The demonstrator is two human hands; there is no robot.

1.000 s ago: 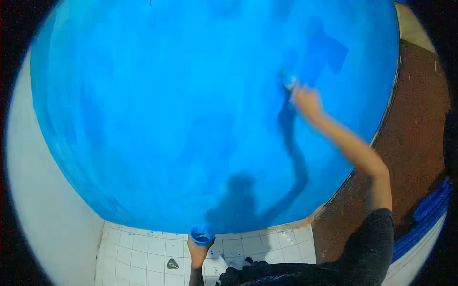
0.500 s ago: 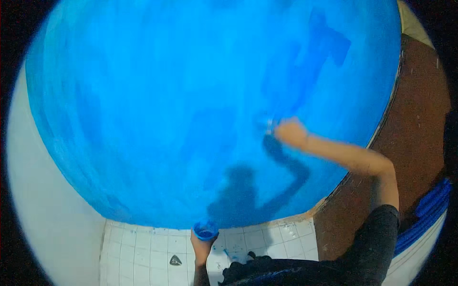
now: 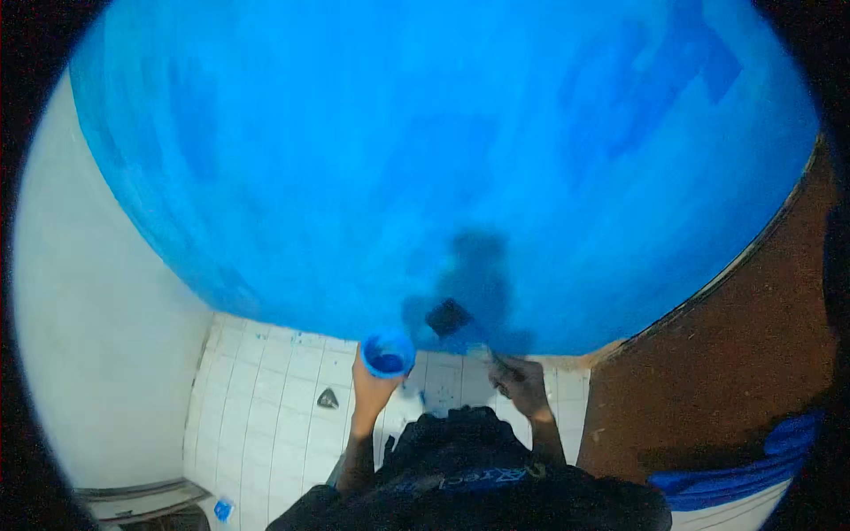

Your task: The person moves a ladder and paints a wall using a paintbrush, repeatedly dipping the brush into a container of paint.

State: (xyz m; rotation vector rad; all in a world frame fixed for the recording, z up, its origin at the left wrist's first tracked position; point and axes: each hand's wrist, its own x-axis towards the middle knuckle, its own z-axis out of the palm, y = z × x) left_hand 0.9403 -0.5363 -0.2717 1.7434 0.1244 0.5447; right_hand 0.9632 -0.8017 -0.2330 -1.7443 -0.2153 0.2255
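Note:
My left hand is wrapped round a blue cup with darker blue paint inside. To its right, my right hand is closed on the handle of a paintbrush. The brush's dark, wide bristles point up and left, a little right of the cup and apart from it. Behind both hands rises a wall coated in bright blue, with darker blue patches at the upper right. My shadow falls on the wall's lower part, around the brush.
White floor tiles with blue drips lie under my hands. A small dark triangular object sits there, and a blue-stained scrap lies at the lower left. A white wall stands left, a brown surface right, with blue cloth near it.
My right hand has come down and away from the wall with the brush, to beside the cup. The view has shifted, and the cup now appears higher in it.

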